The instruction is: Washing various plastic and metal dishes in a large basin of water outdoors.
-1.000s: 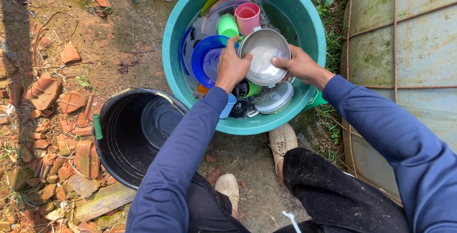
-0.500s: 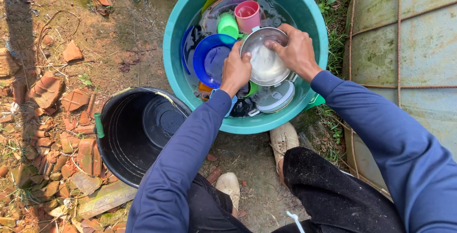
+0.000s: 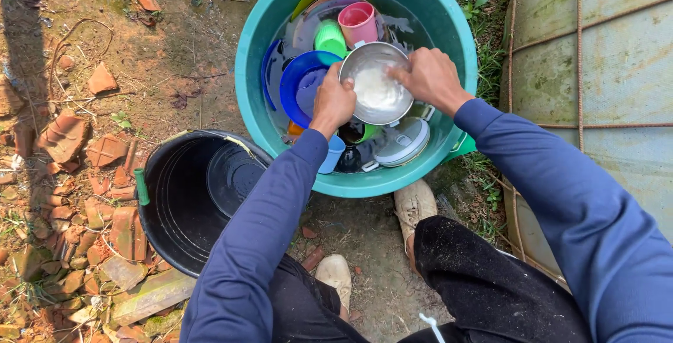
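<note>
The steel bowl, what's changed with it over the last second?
The right hand left the steel bowl's rim, moved inside and now presses on its whitish, soapy inside. The left hand keeps gripping the near rim. Teal tub, cups and black bucket stayed put.

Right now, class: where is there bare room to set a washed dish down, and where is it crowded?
Free: the black bucket, holding only a black lid on its bottom, and the bare earth left of the teal tub. Crowded: the tub, packed with plates and cups around the steel bowl in the left hand and right hand.
</note>
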